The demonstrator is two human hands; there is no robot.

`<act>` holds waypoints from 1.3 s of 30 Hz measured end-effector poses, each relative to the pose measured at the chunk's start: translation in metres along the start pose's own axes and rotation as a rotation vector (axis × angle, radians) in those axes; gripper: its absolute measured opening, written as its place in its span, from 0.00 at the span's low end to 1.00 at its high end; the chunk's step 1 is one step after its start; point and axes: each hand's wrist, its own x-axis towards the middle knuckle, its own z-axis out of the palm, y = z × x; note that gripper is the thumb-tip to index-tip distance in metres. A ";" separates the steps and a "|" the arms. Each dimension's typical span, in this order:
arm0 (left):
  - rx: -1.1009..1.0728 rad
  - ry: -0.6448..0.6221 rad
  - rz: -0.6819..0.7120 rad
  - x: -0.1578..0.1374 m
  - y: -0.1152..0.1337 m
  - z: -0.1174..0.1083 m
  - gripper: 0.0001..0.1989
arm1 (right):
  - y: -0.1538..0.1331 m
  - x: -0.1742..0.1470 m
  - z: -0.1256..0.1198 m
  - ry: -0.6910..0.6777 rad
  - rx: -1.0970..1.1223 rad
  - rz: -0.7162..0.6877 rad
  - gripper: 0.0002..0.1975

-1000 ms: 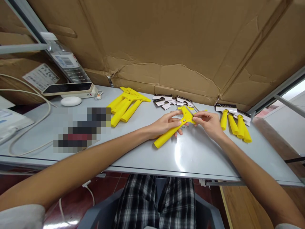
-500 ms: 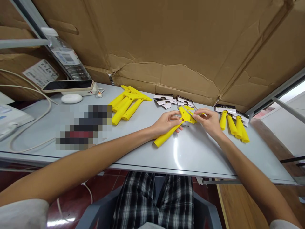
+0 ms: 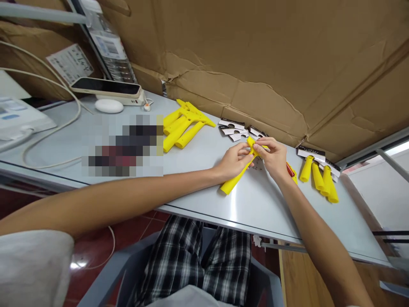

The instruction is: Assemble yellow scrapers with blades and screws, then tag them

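My left hand (image 3: 236, 161) is closed round the neck of a yellow plastic scraper (image 3: 234, 181), whose hollow handle slants toward me. At its wide head my right hand (image 3: 271, 155) is closed, with thumb and fingers pinching the head's edge. Those fingers hide much of the head, so I cannot make out a blade there. Tiny screws (image 3: 257, 167) lie on the table just below the hands. Beside my right wrist is a red and yellow tool (image 3: 290, 169), partly covered by the arm.
Several yellow scrapers (image 3: 188, 123) are piled left of the hands. Black-and-white cards (image 3: 232, 128) lie behind. At the right, scrapers (image 3: 326, 181) have carded heads. A phone (image 3: 107, 86), a white oval object (image 3: 109, 105), a bottle (image 3: 110, 47) and a cable (image 3: 78, 106) are at the left.
The view has shifted. The scraper's head has turned, and my right fingers have closed over it. The thin metal strip seen there earlier is now hidden. The red and yellow tool has come into view.
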 end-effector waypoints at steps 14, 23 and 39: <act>-0.006 -0.034 0.041 0.000 -0.004 -0.001 0.12 | -0.002 -0.014 0.000 -0.014 -0.128 -0.152 0.20; 0.054 -0.043 0.020 -0.002 -0.002 -0.002 0.13 | -0.002 -0.012 -0.005 -0.033 0.049 0.021 0.20; 0.038 -0.067 0.023 -0.001 -0.003 -0.002 0.14 | -0.011 -0.019 -0.007 0.154 -0.553 -0.589 0.09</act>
